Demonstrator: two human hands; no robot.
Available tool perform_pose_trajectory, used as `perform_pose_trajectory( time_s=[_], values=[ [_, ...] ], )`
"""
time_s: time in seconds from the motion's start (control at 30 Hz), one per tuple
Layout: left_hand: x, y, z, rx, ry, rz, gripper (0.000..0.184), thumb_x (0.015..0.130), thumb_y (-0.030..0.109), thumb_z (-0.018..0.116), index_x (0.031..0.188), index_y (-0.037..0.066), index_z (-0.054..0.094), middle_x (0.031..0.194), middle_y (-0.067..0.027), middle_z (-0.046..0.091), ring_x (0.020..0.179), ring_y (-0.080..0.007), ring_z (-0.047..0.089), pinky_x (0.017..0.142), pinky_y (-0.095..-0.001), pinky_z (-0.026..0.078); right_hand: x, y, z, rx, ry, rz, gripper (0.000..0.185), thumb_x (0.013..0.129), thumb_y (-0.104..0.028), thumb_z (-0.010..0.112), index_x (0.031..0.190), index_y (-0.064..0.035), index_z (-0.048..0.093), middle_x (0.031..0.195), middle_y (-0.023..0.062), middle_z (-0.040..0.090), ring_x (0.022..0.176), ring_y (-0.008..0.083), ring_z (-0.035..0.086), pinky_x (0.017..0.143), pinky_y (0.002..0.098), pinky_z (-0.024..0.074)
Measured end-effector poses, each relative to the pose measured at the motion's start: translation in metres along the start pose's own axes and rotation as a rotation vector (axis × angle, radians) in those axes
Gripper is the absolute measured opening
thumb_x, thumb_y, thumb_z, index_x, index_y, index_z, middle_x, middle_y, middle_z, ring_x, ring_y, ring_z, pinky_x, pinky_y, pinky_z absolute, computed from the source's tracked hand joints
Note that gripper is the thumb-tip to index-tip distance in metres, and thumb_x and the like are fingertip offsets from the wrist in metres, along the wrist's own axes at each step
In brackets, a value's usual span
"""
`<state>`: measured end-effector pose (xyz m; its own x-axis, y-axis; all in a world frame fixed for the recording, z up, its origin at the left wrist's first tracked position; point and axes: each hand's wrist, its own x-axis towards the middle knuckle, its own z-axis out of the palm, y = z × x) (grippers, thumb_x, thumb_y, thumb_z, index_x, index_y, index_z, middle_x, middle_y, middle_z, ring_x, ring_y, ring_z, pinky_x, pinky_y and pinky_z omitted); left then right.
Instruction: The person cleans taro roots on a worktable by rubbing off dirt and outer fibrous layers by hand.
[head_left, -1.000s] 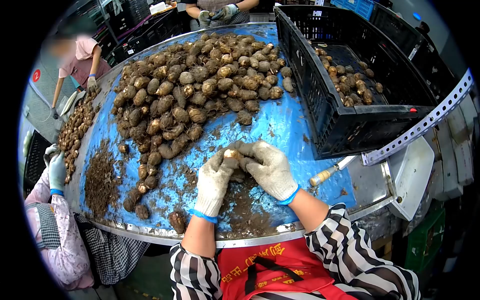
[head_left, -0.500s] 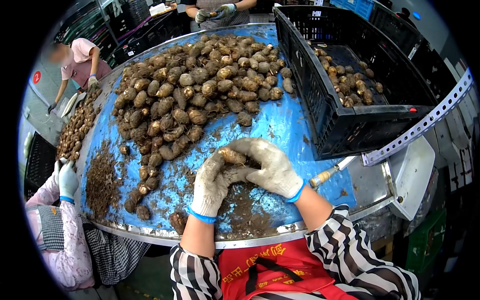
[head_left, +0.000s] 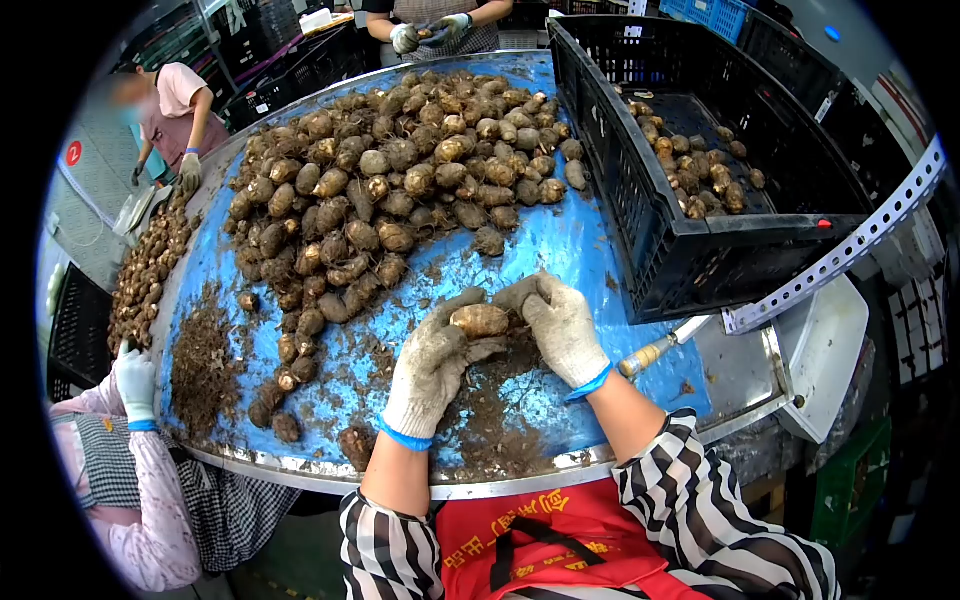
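Note:
A brown, partly peeled-looking taro (head_left: 479, 320) lies across the fingers of my left hand (head_left: 432, 365), whose gloved thumb and fingers are closed round it. My right hand (head_left: 562, 330), in a soiled white glove, is at the taro's right end. Its fingers are bent and pressed together; whatever they pinch, if anything, is hidden. Beneath both hands, loose soil (head_left: 495, 430) covers part of the blue sheet (head_left: 560, 245). Beyond them rises a big heap of taros (head_left: 390, 170) with dirt and rootlets on them.
A black crate (head_left: 690, 235) with some taros inside stands at the right. Near my right wrist lies a knife with a wooden handle (head_left: 645, 356). Co-workers' gloved hands (head_left: 136, 385) are at the left and far edges. A perforated metal strip (head_left: 850, 250) slants at the right.
My right hand has shifted right and turned, from curling over the taro to its right end. The taro now shows more fully in my left hand. The co-worker at far left has straightened somewhat.

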<state>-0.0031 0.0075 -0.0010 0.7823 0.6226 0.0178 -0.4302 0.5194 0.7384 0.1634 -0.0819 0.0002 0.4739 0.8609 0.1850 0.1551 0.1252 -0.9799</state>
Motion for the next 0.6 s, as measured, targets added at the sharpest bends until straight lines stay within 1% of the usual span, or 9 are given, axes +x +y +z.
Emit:
perform_pose_trajectory(
  time_s=[0.03, 0.1, 0.17, 0.27, 0.3, 0.37, 0.4, 0.5, 0.6],
  values=[
    [0.000, 0.000, -0.001, 0.027, 0.018, 0.015, 0.066, 0.089, 0.022, 0.071, 0.141, -0.008, 0.045, 0.125, -0.0206, 0.062, 0.111, -0.0297, 0.066, 0.092, -0.0403, 0.058, 0.001, 0.003, -0.001, 0.045, 0.008, 0.005, 0.021, 0.095, -0.003, 0.049, 0.105, 0.0040, 0.066, 0.099, 0.0085, 0.071, 0.088, 0.0134, 0.063, 0.081, 0.0290, 0.0529],
    [0.001, -0.002, -0.004, 0.079, 0.054, 0.041, 0.070, 0.088, 0.021, 0.072, 0.144, -0.007, 0.041, 0.130, -0.0207, 0.059, 0.116, -0.0303, 0.063, 0.096, -0.0401, 0.057, 0.000, -0.004, 0.000, 0.094, 0.010, 0.017, 0.022, 0.095, -0.004, 0.055, 0.111, 0.0033, 0.067, 0.100, 0.0090, 0.071, 0.091, 0.0147, 0.064, 0.083, 0.0293, 0.0531],
    [0.000, 0.000, -0.005, 0.048, 0.061, 0.038, 0.068, 0.089, 0.022, 0.071, 0.143, -0.007, 0.042, 0.129, -0.0204, 0.060, 0.114, -0.0309, 0.064, 0.096, -0.0395, 0.057, -0.002, -0.030, 0.004, 0.129, -0.001, 0.054, 0.025, 0.092, -0.003, 0.060, 0.115, 0.0031, 0.067, 0.100, 0.0096, 0.071, 0.093, 0.0160, 0.065, 0.085, 0.0298, 0.0535],
    [-0.001, 0.003, -0.001, 0.023, 0.036, 0.017, 0.065, 0.091, 0.024, 0.070, 0.141, -0.006, 0.044, 0.128, -0.0200, 0.061, 0.110, -0.0305, 0.066, 0.094, -0.0389, 0.057, -0.003, -0.026, 0.012, -0.248, 0.014, -0.226, 0.035, 0.086, -0.001, 0.070, 0.121, 0.0026, 0.067, 0.100, 0.0111, 0.071, 0.095, 0.0186, 0.067, 0.087, 0.0307, 0.0539],
    [-0.001, 0.004, 0.000, 0.018, 0.021, 0.007, 0.064, 0.092, 0.025, 0.070, 0.141, -0.006, 0.045, 0.128, -0.0199, 0.061, 0.109, -0.0302, 0.067, 0.094, -0.0387, 0.057, -0.004, -0.023, 0.011, -0.267, 0.004, -0.251, 0.036, 0.084, 0.000, 0.071, 0.120, 0.0026, 0.068, 0.100, 0.0116, 0.070, 0.094, 0.0196, 0.068, 0.086, 0.0313, 0.0543],
    [0.000, 0.001, -0.005, 0.002, 0.025, -0.022, 0.059, 0.093, 0.025, 0.068, 0.138, -0.006, 0.048, 0.124, -0.0193, 0.064, 0.103, -0.0279, 0.069, 0.089, -0.0370, 0.059, -0.005, -0.016, 0.007, -0.306, -0.017, -0.300, 0.038, 0.081, 0.000, 0.073, 0.119, 0.0026, 0.069, 0.099, 0.0125, 0.070, 0.092, 0.0216, 0.069, 0.085, 0.0324, 0.0549],
    [0.000, 0.000, -0.006, -0.007, 0.029, -0.035, 0.056, 0.094, 0.026, 0.068, 0.136, -0.006, 0.049, 0.122, -0.0190, 0.065, 0.100, -0.0268, 0.069, 0.087, -0.0362, 0.059, -0.004, -0.014, 0.005, -0.408, -0.009, -0.406, 0.036, 0.081, -0.001, 0.074, 0.116, 0.0025, 0.070, 0.096, 0.0126, 0.070, 0.087, 0.0227, 0.069, 0.078, 0.0329, 0.0551],
    [-0.003, 0.003, 0.000, 0.174, 0.146, -0.048, 0.042, 0.096, 0.024, 0.064, 0.126, -0.006, 0.059, 0.109, -0.0169, 0.070, 0.086, -0.0233, 0.071, 0.074, -0.0332, 0.061, -0.004, -0.017, 0.002, -0.488, -0.030, -0.530, 0.031, 0.081, 0.000, 0.073, 0.111, 0.0031, 0.071, 0.093, 0.0124, 0.070, 0.081, 0.0231, 0.068, 0.072, 0.0328, 0.0542],
    [-0.003, 0.003, -0.007, 0.296, 0.217, -0.086, 0.032, 0.097, 0.021, 0.060, 0.114, -0.006, 0.066, 0.097, -0.0148, 0.072, 0.072, -0.0215, 0.070, 0.062, -0.0311, 0.060, -0.004, -0.011, 0.003, -0.545, -0.014, -0.501, 0.026, 0.082, 0.002, 0.066, 0.107, 0.0038, 0.072, 0.090, 0.0101, 0.071, 0.079, 0.0184, 0.065, 0.070, 0.0317, 0.0531]
  ],
)
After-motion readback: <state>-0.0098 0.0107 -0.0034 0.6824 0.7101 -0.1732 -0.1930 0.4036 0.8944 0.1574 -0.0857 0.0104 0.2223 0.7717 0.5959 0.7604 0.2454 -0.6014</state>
